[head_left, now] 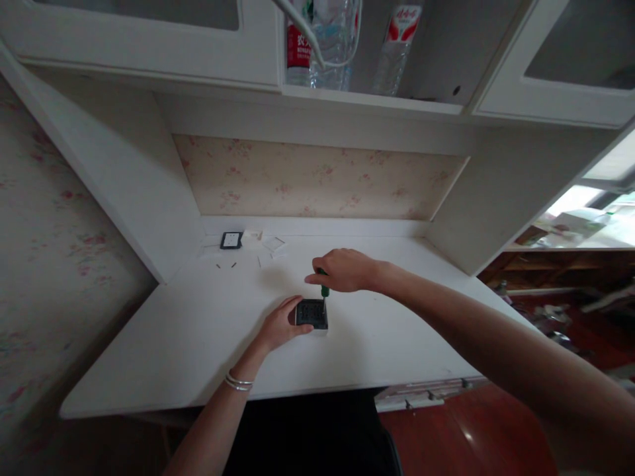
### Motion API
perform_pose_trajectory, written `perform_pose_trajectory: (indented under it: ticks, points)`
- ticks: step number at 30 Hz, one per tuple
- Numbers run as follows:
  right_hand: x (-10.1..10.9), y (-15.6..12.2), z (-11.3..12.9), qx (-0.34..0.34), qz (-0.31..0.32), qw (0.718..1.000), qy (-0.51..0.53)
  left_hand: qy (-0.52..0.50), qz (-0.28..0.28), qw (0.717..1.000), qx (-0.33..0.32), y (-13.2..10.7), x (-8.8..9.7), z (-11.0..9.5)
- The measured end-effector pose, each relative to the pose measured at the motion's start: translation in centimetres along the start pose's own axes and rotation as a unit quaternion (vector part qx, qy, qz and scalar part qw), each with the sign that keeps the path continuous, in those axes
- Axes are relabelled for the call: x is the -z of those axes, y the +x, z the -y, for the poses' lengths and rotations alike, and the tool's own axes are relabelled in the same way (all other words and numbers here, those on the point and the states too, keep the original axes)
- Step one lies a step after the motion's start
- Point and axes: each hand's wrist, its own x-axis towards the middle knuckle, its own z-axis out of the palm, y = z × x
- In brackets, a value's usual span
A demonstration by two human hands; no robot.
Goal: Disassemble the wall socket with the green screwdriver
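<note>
On the white desk (397,344) lies a small box-shaped electrical socket (312,313), its black inner side up and its edges pale. My left hand (280,324) grips it from the left, thumb along the near edge and fingers at the far edge. My right hand (347,270) is closed around the green handle of a screwdriver (324,291), held upright. Its metal shaft points down at the right side of the socket; whether the tip sits in a screw is too small to tell.
Further back on the left are a socket faceplate with a dark border (231,240), a pale square frame (273,244), a small white piece (253,235) and several tiny screws or strips. Overhead, a shelf holds plastic bottles (397,49), with a white cable (307,33) hanging before them.
</note>
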Motion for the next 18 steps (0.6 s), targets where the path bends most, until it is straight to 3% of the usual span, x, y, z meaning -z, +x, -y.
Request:
perform_pose_trajectory:
  ticks: [5,10,15,18]
  points:
    - [0.24,-0.25,-0.51,0.116,0.011,0.992,0.046,0.009,0.003,1.000,-0.008,-0.08,-0.07,0.16]
    - [0.00,-0.18,-0.59,0.030,-0.013,0.999,0.003,0.012,-0.003,1.000,-0.010,-0.12,-0.09,0.27]
    - [-0.14,-0.24,-0.52,0.075,0.004,0.997,0.035,0.010,0.004,1.000,-0.009,-0.08,-0.01,0.28]
    - [-0.02,-0.50,-0.49,0.049,0.021,0.998,0.021,0.008,0.001,1.000,-0.014,-0.02,-0.02,0.27]
